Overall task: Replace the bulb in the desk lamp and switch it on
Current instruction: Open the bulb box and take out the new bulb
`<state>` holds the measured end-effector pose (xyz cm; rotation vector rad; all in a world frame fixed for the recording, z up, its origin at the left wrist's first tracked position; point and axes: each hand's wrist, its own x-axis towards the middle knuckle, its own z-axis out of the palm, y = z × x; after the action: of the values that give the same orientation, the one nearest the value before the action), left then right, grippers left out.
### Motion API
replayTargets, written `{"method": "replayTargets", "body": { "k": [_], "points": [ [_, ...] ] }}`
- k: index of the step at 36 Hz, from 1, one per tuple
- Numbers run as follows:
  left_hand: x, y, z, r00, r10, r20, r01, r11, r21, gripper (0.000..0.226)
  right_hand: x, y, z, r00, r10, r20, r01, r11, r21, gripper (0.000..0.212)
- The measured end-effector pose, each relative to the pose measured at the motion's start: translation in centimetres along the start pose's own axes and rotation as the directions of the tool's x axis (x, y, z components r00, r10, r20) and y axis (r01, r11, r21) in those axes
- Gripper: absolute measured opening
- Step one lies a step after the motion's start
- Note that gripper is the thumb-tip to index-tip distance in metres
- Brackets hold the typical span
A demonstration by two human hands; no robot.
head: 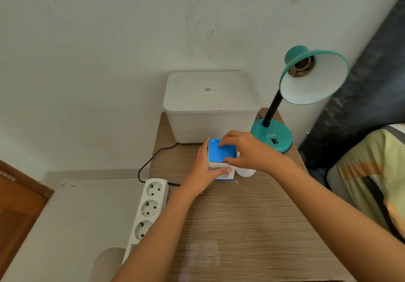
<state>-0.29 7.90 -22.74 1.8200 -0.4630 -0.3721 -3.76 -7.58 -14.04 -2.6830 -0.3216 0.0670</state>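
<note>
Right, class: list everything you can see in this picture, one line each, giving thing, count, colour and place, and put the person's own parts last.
Table: one, wood-grain brown, centre and foreground.
Storage box: one, translucent white with lid, back of the table against the wall.
Desk lamp: one, teal with black neck, back right of the table; its socket looks empty.
Bulb box: one, blue and white, mid-table in front of the storage box.
Bulb: one, white, on the table just right of the bulb box, partly hidden.
Power strip: one, white, at the table's left edge.
Cable: one, black, left of the table.
Hands: two; left hand grips the bulb box's side, right hand rests on its top.
</note>
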Motion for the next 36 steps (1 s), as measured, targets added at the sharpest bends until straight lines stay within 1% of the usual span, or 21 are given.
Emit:
{"method": "replayTargets", "body": {
  "k": [4,6,10,12,14,15,17,19,22,25,27,30,33,36],
  "points": [
    [0.0,-0.3,-0.1,1.000,0.000,0.025,-0.001,1.000,0.005,0.084,0.5,-0.3,-0.9,0.996,-0.003,0.088,0.009,0.997,-0.071,0.048],
    [0.0,-0.3,-0.2,1.000,0.001,0.027,-0.001,1.000,0.010,0.082,0.8,-0.5,-1.1,0.994,-0.006,0.112,0.017,0.994,-0.104,0.049],
    [-0.1,-0.2,-0.3,0.999,0.002,0.032,-0.002,1.000,0.009,0.079,0.8,-0.3,-1.1,0.993,-0.069,0.091,0.084,0.981,-0.174,0.047],
    [-0.3,-0.1,-0.4,1.000,0.009,0.026,-0.009,1.000,0.000,0.079,0.3,-0.2,-0.9,0.991,-0.122,0.050,0.129,0.973,-0.192,0.043],
    [-0.5,-0.2,-0.5,0.999,0.035,0.012,-0.035,0.999,0.000,0.075,-0.1,-0.1,-0.8,0.983,-0.176,-0.051,0.167,0.975,-0.146,0.032],
    [-0.7,-0.2,-0.5,0.999,0.045,0.005,-0.045,0.999,-0.005,0.075,-0.2,-0.1,-0.9,0.976,-0.177,-0.129,0.167,0.982,-0.086,0.026],
    [-1.1,-0.2,-0.5,0.999,0.047,-0.001,-0.047,0.999,-0.013,0.082,-0.1,0.0,-1.2,0.951,-0.102,-0.290,0.127,0.989,0.069,0.019],
    [-1.5,-0.1,-0.5,0.998,0.056,-0.002,-0.056,0.998,-0.012,0.090,0.3,0.0,-1.6,0.925,0.003,-0.379,0.075,0.978,0.193,0.017],
    [-2.3,0.0,-0.5,0.999,0.048,-0.014,-0.048,0.999,0.009,0.102,1.3,0.1,-1.7,0.914,0.131,-0.383,0.003,0.944,0.330,0.017],
    [-2.8,-0.4,-0.5,0.999,0.046,-0.022,-0.045,0.998,0.032,0.106,2.2,0.2,-1.5,0.909,0.211,-0.358,-0.044,0.906,0.422,0.016],
    [-2.9,-0.5,-0.5,0.999,0.042,-0.016,-0.042,0.998,0.046,0.106,2.5,0.3,-1.4,0.904,0.240,-0.354,-0.056,0.887,0.458,0.015],
    [-3.0,-0.5,-0.4,0.999,0.037,-0.007,-0.036,0.998,0.054,0.107,2.2,0.3,-1.5,0.892,0.248,-0.378,-0.048,0.883,0.466,0.015],
    [-2.9,-0.5,-0.5,0.999,0.032,-0.015,-0.031,0.997,0.067,0.109,1.5,0.3,-1.9,0.861,0.235,-0.450,-0.015,0.898,0.439,0.016],
    [-2.8,-0.5,-0.6,1.000,0.026,-0.013,-0.025,0.997,0.077,0.109,0.5,0.1,-2.2,0.823,0.171,-0.542,0.045,0.931,0.362,0.015]
  ]
}}
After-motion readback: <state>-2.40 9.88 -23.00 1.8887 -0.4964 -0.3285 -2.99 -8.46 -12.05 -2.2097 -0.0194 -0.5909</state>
